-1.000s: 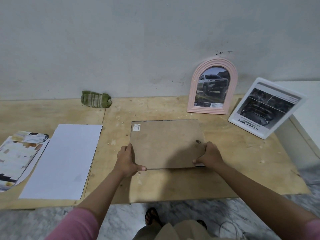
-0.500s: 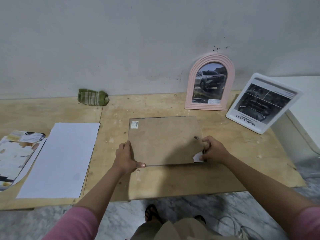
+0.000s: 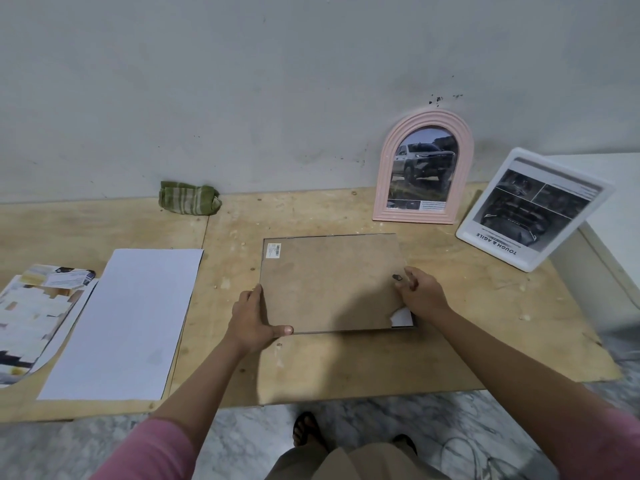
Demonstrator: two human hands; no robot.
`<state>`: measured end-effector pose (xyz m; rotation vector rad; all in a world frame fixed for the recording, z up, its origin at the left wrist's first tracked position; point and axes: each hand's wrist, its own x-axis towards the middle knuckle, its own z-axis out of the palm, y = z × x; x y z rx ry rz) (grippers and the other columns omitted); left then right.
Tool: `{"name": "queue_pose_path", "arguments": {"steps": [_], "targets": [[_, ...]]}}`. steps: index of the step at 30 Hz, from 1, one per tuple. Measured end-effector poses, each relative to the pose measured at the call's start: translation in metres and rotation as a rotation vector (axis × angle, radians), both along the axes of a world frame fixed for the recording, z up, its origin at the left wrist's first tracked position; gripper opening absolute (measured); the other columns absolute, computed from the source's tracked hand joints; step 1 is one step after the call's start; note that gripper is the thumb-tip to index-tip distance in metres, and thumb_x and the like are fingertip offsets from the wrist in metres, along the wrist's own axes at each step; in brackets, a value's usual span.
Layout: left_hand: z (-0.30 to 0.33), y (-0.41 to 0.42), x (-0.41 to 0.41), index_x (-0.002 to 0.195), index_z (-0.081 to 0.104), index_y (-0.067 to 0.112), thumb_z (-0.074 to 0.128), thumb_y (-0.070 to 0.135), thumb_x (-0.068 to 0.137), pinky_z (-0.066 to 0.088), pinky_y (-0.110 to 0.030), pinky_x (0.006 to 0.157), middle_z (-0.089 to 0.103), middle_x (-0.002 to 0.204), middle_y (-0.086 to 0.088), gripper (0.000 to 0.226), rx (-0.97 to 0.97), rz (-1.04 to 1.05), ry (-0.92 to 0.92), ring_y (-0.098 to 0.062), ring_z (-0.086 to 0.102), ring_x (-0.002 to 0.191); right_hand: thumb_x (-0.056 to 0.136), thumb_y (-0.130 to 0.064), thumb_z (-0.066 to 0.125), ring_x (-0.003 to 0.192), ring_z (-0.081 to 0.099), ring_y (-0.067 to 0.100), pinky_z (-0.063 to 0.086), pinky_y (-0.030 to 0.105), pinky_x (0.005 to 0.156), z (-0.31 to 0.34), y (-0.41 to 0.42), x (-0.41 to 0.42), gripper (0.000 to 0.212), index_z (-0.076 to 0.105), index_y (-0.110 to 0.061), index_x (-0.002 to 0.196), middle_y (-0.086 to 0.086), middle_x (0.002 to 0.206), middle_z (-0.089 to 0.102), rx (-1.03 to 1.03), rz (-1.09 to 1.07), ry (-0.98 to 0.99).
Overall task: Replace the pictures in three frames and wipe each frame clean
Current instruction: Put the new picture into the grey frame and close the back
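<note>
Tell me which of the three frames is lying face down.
The brown-backed frame between both hands, flat on the table. The pink arched frame and white frame stand showing car pictures.

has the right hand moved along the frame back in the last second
Yes. The right hand has slid from the near right corner of the frame backing toward the wall, up its right edge to the small metal clip.
</note>
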<state>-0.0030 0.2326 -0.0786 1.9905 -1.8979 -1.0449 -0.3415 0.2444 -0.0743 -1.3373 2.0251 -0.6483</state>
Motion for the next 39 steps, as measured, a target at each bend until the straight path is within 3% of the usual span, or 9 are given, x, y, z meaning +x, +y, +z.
{"name": "queue_pose_path", "arguments": {"steps": [3,5,7,10,16,20,25,35,39], "targets": [[0.001,0.000,0.000,0.136,0.040,0.016,0.084,0.044,0.062,0.040,-0.034,0.097,0.043,0.112,-0.002,0.090,-0.024,0.032,0.066,-0.024,0.043,0.114,0.090,-0.013,0.057,0.089,0.051,0.026,0.037,0.026,0.072,0.005,-0.011,0.001,0.030,0.059,-0.005,0.119,0.003,0.082,0.052,0.010,0.033,0.043],[-0.001,-0.001,0.000,0.137,0.042,0.011,0.079,0.042,0.070,0.040,-0.032,0.099,0.045,0.116,-0.005,0.083,-0.034,0.058,0.087,-0.023,0.044,0.118,0.086,-0.007,0.057,0.088,0.049,0.028,0.037,0.027,0.066,0.006,-0.021,0.002,0.014,0.065,-0.015,0.093,-0.001,0.075,0.048,0.032,0.012,0.040],[-0.001,-0.001,-0.001,0.140,0.039,0.006,0.076,0.040,0.075,0.038,-0.033,0.103,0.043,0.122,-0.007,0.083,-0.030,0.080,0.096,-0.023,0.042,0.122,0.079,-0.002,0.055,0.079,0.041,0.022,0.031,0.025,0.054,0.005,-0.031,0.002,0.032,0.044,-0.025,0.059,-0.003,0.064,0.040,0.042,-0.033,0.050],[0.000,-0.004,-0.004,0.137,0.041,0.002,0.074,0.039,0.076,0.039,-0.033,0.103,0.042,0.124,-0.009,0.079,-0.016,0.095,0.093,-0.025,0.043,0.122,0.073,-0.006,0.056,0.078,0.042,0.021,0.029,0.026,0.052,0.001,-0.044,0.001,0.030,0.037,-0.020,0.055,0.008,0.070,0.045,0.083,-0.113,0.044],[0.002,-0.005,-0.001,0.141,0.037,0.004,0.066,0.053,0.061,0.035,-0.032,0.102,0.042,0.128,-0.009,0.098,0.023,0.086,0.049,-0.026,0.041,0.123,0.080,-0.013,0.056,0.087,0.043,0.022,0.037,0.027,0.072,-0.001,-0.044,0.012,0.008,0.053,-0.008,0.075,0.011,0.097,0.045,0.103,-0.134,0.076],[-0.004,-0.004,-0.001,0.142,0.034,0.006,0.079,0.047,0.066,0.038,-0.037,0.102,0.041,0.129,-0.009,0.098,-0.012,0.057,-0.021,-0.028,0.040,0.123,0.082,-0.016,0.066,0.096,0.052,0.031,0.044,0.034,0.084,-0.008,-0.040,0.010,0.025,0.059,0.000,0.100,0.019,0.110,0.048,0.056,-0.125,0.090],[-0.004,-0.002,-0.005,0.143,0.034,0.009,0.065,0.065,0.054,0.037,-0.038,0.104,0.042,0.130,-0.006,0.110,-0.006,0.138,-0.014,-0.026,0.038,0.125,0.081,-0.015,0.069,0.101,0.057,0.030,0.046,0.034,0.087,-0.007,-0.039,0.003,0.041,0.056,-0.001,0.117,0.018,0.119,0.049,0.019,-0.086,0.013],[-0.003,0.001,-0.022,0.144,0.034,0.008,0.056,0.064,0.064,0.033,-0.037,0.105,0.042,0.133,-0.008,0.100,-0.002,0.243,-0.006,-0.029,0.037,0.128,0.085,-0.004,0.055,0.087,0.045,0.016,0.036,0.022,0.058,0.007,-0.043,0.009,0.038,0.039,-0.004,0.120,0.006,0.104,0.046,0.058,-0.285,-0.326],[0.001,0.001,-0.022,0.140,0.040,0.010,0.064,0.058,0.070,0.035,-0.037,0.106,0.046,0.128,-0.006,0.088,-0.010,0.290,0.057,-0.026,0.041,0.125,0.089,-0.005,0.051,0.088,0.048,0.019,0.039,0.023,0.058,0.009,-0.046,0.013,0.034,0.040,-0.008,0.121,0.006,0.108,0.048,0.011,-0.394,-0.441]]}}
